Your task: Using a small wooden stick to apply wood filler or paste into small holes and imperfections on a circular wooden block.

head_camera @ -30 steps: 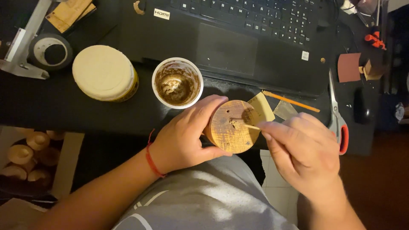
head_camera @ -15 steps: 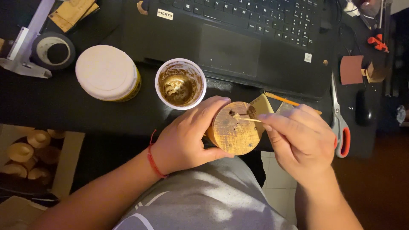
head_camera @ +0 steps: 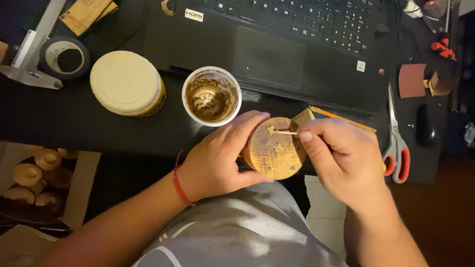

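A single head-worn camera looks steeply down, close over the lap and the desk (head_camera: 123,131) edge.

wooden disc (head_camera: 275,149): we saw bare wood, matt, grainy, with small pits and pale filler in some.
thin stick (head_camera: 283,132): it looked like light wood, smooth.
cup (head_camera: 212,96): we took it for white plastic, its inside smeared with rough brown paste.
tub (head_camera: 127,83): we noted a cream plastic lid, smooth and matt.
laptop (head_camera: 277,44): its black plastic was matt.
scissors (head_camera: 396,143): we saw shiny metal blades and glossy orange plastic handles.
counter (head_camera: 74,118): it was dark and matt.
tape roll (head_camera: 64,57): it was dark, faintly glossy.
wristband (head_camera: 180,183): we saw red cord.
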